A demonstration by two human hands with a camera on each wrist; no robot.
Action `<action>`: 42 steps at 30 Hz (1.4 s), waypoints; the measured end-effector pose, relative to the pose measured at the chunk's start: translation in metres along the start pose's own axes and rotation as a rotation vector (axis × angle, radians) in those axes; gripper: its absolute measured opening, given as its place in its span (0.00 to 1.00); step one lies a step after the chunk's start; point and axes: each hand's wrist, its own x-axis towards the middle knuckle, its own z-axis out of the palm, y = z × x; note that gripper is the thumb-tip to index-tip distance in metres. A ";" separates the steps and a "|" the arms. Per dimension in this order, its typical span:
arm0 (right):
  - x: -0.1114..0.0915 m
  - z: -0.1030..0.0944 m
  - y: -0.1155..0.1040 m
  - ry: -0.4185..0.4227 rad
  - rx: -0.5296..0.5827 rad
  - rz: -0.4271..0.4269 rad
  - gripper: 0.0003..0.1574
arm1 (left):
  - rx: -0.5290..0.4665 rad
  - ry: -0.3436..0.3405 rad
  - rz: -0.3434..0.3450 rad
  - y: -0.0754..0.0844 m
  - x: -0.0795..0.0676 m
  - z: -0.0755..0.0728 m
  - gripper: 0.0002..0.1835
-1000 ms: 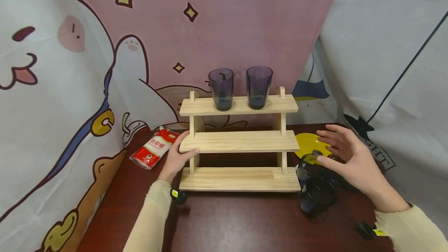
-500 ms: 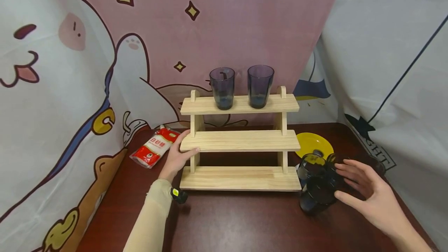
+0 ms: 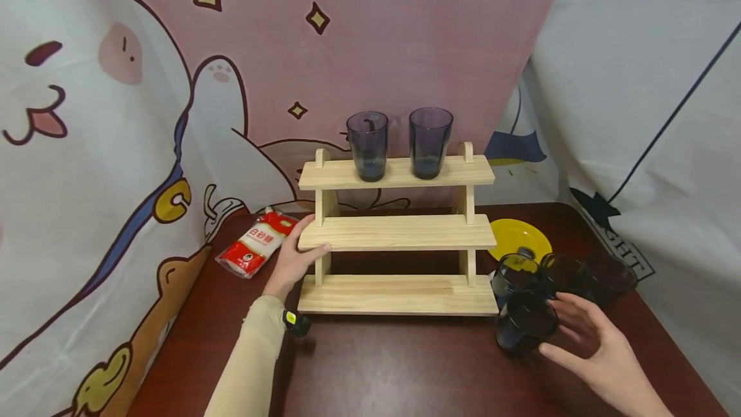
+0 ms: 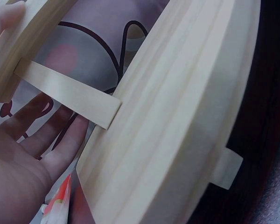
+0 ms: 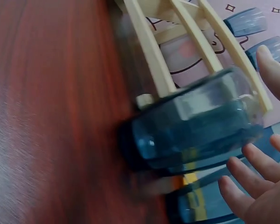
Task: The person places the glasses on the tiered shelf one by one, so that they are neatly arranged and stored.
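A three-tier wooden display rack [image 3: 399,234] stands on the table. My left hand [image 3: 289,264] grips the left end of its middle shelf, thumb over the front edge and fingers behind, as the left wrist view shows. Two bluish-purple drinking glasses [image 3: 368,147] stand upright on the top shelf. My right hand [image 3: 602,359] is at the right side of the nearest dark drinking glass [image 3: 523,327], thumb and fingers spread and fingertips right by its rim. In the right wrist view this glass [image 5: 196,123] appears transparent blue, with the open hand [image 5: 266,186] beside it.
Several more dark glasses [image 3: 608,278] stand close together behind and right of the nearest one. A yellow plate [image 3: 523,237] lies behind them. Left of the rack is a red and white bag of sugar [image 3: 255,246]. Printed cloth [image 3: 440,37] hangs around the table [image 3: 376,365].
My right hand has come down toward the front, from above the group of glasses to beside the nearest one. My left hand keeps its hold on the rack.
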 end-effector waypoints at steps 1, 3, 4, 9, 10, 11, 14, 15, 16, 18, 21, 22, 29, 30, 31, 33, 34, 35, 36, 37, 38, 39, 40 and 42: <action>-0.001 0.003 0.001 -0.002 0.002 0.016 0.63 | 0.003 -0.001 0.002 0.003 -0.002 0.001 0.45; -0.002 0.009 0.002 -0.002 0.006 0.052 0.64 | 0.005 -0.002 0.006 0.008 -0.005 0.002 0.45; -0.002 0.012 0.003 -0.002 0.009 0.073 0.65 | 0.001 -0.002 0.008 0.008 -0.005 0.002 0.45; -0.002 0.025 0.006 0.005 -0.005 0.138 0.68 | -0.012 -0.001 0.011 0.009 -0.004 0.003 0.44; -0.001 0.027 0.006 0.004 -0.008 0.145 0.69 | -0.012 -0.001 0.010 0.009 -0.004 0.002 0.44; 0.000 0.029 0.006 0.004 -0.006 0.149 0.70 | -0.011 -0.001 0.007 0.010 -0.004 0.002 0.44; 0.002 0.033 0.006 0.000 0.029 0.159 0.70 | -0.014 0.001 0.000 0.011 -0.004 0.001 0.44; 0.003 0.034 0.006 -0.002 0.041 0.166 0.70 | -0.014 0.001 -0.002 0.011 -0.004 0.001 0.44; 0.003 0.036 0.006 -0.002 0.049 0.166 0.70 | -0.012 0.000 -0.005 0.012 -0.004 0.001 0.44; 0.003 0.039 0.005 0.003 0.065 0.164 0.69 | -0.012 0.001 -0.007 0.012 -0.004 0.001 0.44; 0.003 0.044 0.005 0.024 0.064 0.141 0.68 | -0.017 -0.004 -0.004 0.012 -0.005 0.001 0.44; 0.003 0.046 0.005 0.034 0.056 0.131 0.67 | -0.018 -0.006 -0.003 0.012 -0.005 0.001 0.44; 0.005 0.052 0.002 0.092 0.067 0.082 0.62 | -0.019 0.004 -0.009 0.011 -0.006 0.000 0.44; 0.005 0.052 0.002 0.095 0.065 0.088 0.62 | -0.020 0.005 -0.009 0.012 -0.006 0.000 0.44; 0.005 0.052 0.001 0.095 0.068 0.095 0.62 | -0.021 0.005 -0.008 0.012 -0.006 0.000 0.44; 0.005 0.052 0.000 0.095 0.067 0.112 0.62 | -0.023 0.005 -0.008 0.012 -0.006 0.000 0.44; 0.004 0.052 -0.001 0.096 0.068 0.121 0.62 | -0.022 0.005 -0.008 0.012 -0.006 0.000 0.44; 0.004 0.053 -0.001 0.098 0.071 0.129 0.62 | -0.023 0.004 -0.008 0.012 -0.005 0.000 0.44; 0.003 0.053 -0.002 0.101 0.068 0.136 0.63 | -0.022 0.004 -0.009 0.012 -0.005 0.000 0.44; 0.003 0.053 -0.002 0.103 0.063 0.142 0.63 | -0.022 0.004 -0.009 0.012 -0.005 0.000 0.44; 0.002 0.053 -0.003 0.106 0.059 0.146 0.62 | -0.020 0.004 -0.010 0.012 -0.005 0.000 0.44; 0.001 0.053 -0.004 0.107 0.056 0.152 0.63 | -0.018 0.004 -0.012 0.012 -0.005 0.000 0.44; 0.000 0.053 -0.005 0.109 0.054 0.153 0.62 | -0.018 0.004 -0.011 0.012 -0.005 0.001 0.44; -0.002 0.053 -0.008 0.112 0.043 0.153 0.62 | -0.016 0.004 -0.010 0.011 -0.005 0.001 0.44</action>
